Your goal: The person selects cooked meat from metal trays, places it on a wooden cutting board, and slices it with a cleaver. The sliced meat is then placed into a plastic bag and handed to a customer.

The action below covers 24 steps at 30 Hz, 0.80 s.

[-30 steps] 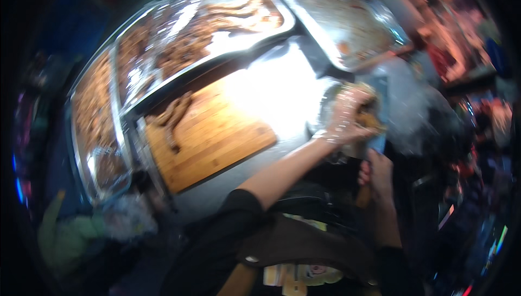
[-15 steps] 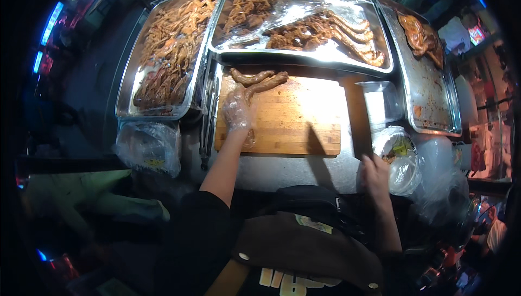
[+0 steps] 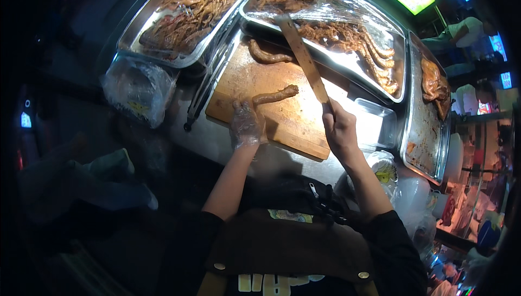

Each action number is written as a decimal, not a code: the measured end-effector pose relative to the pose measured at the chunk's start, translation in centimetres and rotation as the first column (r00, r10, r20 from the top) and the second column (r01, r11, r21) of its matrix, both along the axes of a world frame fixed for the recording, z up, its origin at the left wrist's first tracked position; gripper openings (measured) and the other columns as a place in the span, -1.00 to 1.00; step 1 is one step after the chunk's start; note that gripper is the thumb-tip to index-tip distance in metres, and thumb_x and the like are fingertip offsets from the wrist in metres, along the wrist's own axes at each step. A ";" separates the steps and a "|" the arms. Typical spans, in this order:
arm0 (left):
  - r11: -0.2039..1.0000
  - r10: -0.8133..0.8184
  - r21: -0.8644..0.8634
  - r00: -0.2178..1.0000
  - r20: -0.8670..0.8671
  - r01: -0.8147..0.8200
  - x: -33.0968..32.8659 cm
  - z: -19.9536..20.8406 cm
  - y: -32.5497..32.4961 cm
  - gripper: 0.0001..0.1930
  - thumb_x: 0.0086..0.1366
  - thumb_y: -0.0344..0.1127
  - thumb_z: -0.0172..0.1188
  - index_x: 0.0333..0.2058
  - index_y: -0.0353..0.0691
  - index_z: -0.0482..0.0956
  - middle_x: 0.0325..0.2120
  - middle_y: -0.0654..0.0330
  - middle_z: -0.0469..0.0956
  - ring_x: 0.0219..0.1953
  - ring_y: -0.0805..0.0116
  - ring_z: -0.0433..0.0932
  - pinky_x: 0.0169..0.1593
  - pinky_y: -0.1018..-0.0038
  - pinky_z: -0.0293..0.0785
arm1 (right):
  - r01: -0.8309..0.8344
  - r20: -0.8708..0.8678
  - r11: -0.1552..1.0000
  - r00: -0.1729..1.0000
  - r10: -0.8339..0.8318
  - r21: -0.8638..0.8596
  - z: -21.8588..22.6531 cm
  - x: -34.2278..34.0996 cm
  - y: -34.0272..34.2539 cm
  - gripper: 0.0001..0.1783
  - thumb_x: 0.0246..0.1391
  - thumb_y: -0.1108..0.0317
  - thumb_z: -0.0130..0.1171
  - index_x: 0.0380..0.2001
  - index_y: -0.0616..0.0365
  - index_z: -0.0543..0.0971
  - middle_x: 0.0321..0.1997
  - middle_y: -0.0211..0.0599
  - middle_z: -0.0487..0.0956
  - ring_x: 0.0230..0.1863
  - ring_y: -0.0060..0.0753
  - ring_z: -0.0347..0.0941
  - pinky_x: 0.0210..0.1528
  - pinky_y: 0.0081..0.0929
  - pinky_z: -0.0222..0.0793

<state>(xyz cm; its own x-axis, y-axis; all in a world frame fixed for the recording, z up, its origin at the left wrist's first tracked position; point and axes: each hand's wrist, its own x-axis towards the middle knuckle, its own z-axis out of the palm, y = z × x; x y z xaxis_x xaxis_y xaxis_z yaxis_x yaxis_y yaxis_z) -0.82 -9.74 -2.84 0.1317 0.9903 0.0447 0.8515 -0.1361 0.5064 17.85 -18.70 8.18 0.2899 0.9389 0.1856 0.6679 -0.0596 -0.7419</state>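
Observation:
My left hand (image 3: 246,125), in a clear plastic glove, is closed on one end of a brown cooked duck neck (image 3: 275,95) at the near left of the wooden cutting board (image 3: 222,108). The neck's free end points right across the wood. A second curved duck neck (image 3: 268,57) lies farther back on the board, touched by neither hand. My bare right hand (image 3: 341,125) grips the handle of a long-bladed cleaver (image 3: 304,57). Its blade is raised over the board, slanting away to the far left, and its tip overlaps the edge of the middle tray in view.
Metal trays of cooked meat stand behind the board: a left tray (image 3: 127,38), a film-covered middle tray (image 3: 399,87) and a right tray (image 3: 420,157). Tongs (image 3: 196,103) lie left of the board. A clear plastic container (image 3: 377,117) and bagged bowls (image 3: 382,168) stand to the right.
My right hand has raised the cleaver and brought it left from beside the board to over it. The two duck necks, formerly together, now lie apart; my left hand holds the nearer. The view has turned.

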 end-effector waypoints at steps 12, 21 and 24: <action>0.994 0.108 -0.019 0.994 -0.009 -0.108 1.0 0.6 -1.8 -0.46 0.09 -0.32 0.21 0.07 -0.20 0.31 0.04 -0.09 0.28 -0.13 -0.11 0.51 -0.11 0.10 0.49 | -0.163 0.154 0.958 0.967 0.203 -0.238 -3.2 2.5 2.1 -0.82 0.06 0.39 0.05 -0.48 0.30 0.52 -0.60 0.11 0.49 -0.50 0.17 0.48 -0.40 -0.10 0.39; 0.993 0.073 0.090 0.997 0.038 -0.076 1.7 -0.3 -2.3 -0.47 0.12 -0.29 0.19 0.07 -0.19 0.26 -0.04 -0.09 0.28 -0.16 -0.14 0.51 -0.15 0.08 0.50 | -0.166 0.253 0.916 0.929 0.269 -0.365 -4.4 0.2 4.7 -0.72 0.06 0.41 -0.01 -0.60 0.41 0.53 -0.60 0.18 0.51 -0.53 0.15 0.50 -0.40 -0.15 0.45; 0.995 0.066 0.069 0.994 0.083 -0.072 1.6 -0.4 -2.1 -0.47 0.11 -0.31 0.19 0.07 -0.20 0.25 -0.04 -0.10 0.27 -0.14 -0.14 0.50 -0.14 0.07 0.49 | -0.105 0.183 0.902 0.963 0.197 -0.419 -5.1 0.5 4.5 -0.72 0.05 0.42 0.00 -0.61 0.43 0.52 -0.62 0.20 0.50 -0.56 0.17 0.48 -0.44 -0.14 0.43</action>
